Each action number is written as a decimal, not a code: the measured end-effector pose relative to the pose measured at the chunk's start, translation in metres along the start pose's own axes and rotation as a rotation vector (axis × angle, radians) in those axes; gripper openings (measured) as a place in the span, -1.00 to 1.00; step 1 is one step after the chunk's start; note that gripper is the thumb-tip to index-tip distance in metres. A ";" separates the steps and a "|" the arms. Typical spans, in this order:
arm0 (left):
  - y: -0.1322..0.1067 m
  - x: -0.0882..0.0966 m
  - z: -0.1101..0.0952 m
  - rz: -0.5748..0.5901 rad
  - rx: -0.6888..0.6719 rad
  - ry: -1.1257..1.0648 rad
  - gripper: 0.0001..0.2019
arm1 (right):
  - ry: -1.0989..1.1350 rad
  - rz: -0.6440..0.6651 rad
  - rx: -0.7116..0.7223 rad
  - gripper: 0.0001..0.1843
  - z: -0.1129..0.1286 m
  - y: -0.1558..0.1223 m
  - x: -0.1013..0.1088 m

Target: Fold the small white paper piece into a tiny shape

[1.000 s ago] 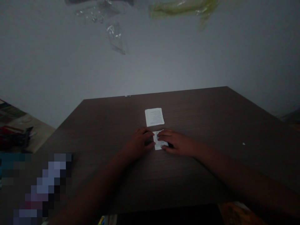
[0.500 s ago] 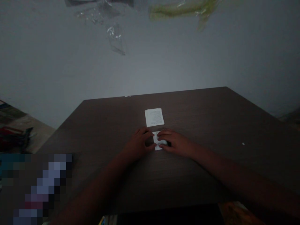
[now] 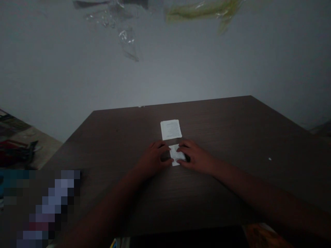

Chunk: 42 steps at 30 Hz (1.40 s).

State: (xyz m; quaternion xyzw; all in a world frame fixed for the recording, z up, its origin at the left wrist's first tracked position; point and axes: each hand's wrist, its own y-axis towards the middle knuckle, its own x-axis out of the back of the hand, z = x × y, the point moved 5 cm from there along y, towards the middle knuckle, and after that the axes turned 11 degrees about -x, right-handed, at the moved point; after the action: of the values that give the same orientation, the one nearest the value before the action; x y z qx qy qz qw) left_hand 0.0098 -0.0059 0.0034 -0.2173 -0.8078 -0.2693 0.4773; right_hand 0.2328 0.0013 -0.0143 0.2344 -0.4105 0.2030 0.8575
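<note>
A small printed paper lies on the dark wooden table between my two hands. My left hand is curved, with thumb and fingertips against the paper's left edge. From the other side, my right hand bends its fingers over the paper's right part, the tips resting on it. Both hands hold the paper between them, and its right edge is partly hidden under my right fingers. Just beyond it lies a stack of white printed papers, slightly uneven at its edges.
A pale wall rises behind the table, with clear plastic and a yellow strip on it. A white scrap lies at the right. Blurred-out blocks cover the lower left.
My right fingers have shifted slightly to the right across the paper, so more of its printed face shows. My left hand stays at the left edge.
</note>
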 end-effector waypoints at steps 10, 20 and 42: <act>-0.002 0.000 0.003 -0.034 -0.017 -0.017 -0.59 | 0.009 -0.013 0.012 -0.66 0.002 -0.001 0.000; -0.002 0.001 0.003 -0.036 -0.015 -0.037 -0.59 | 0.014 -0.027 0.026 -0.64 -0.001 0.000 -0.003; 0.000 0.003 -0.002 -0.001 0.008 -0.025 -0.56 | 0.005 -0.043 0.006 -0.66 0.004 -0.001 -0.003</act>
State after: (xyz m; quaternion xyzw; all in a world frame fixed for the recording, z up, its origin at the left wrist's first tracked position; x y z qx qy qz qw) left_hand 0.0100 -0.0074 0.0066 -0.2183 -0.8147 -0.2636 0.4681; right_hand 0.2291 -0.0025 -0.0147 0.2453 -0.4026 0.1862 0.8620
